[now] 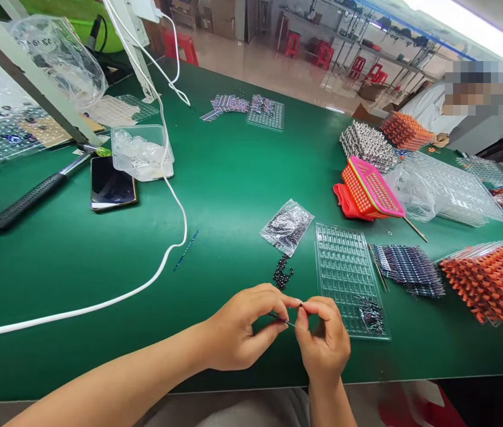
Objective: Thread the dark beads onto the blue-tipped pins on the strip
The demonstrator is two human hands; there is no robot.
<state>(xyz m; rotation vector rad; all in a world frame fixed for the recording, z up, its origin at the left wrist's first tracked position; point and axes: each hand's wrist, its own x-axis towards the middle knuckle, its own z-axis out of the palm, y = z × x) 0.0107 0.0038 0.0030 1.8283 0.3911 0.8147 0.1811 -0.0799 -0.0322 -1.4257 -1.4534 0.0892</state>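
My left hand [251, 326] is closed in a pinch, with a thin dark stick [291, 324] between thumb and fingers. My right hand [324, 341] meets it fingertip to fingertip, pinching a tiny dark piece that looks like a bead [301, 305]. Just beyond the hands lies a loose pile of black beads [282, 274], spilling near the mouth of a clear bag of beads [287, 226]. To the right of them is a clear plastic tray [344, 261] with rows of slots. Several short thin metallic pieces [371, 314] are heaped in its near right corner.
On the right are a stack of blue-striped sticks [409, 270], orange pieces [494, 284] and nested baskets [373, 190]. A white cable [162, 261] crosses the left, near a hammer [33, 198], phone [112, 184] and plastic box [142, 151]. Another person [429, 110] sits at far right.
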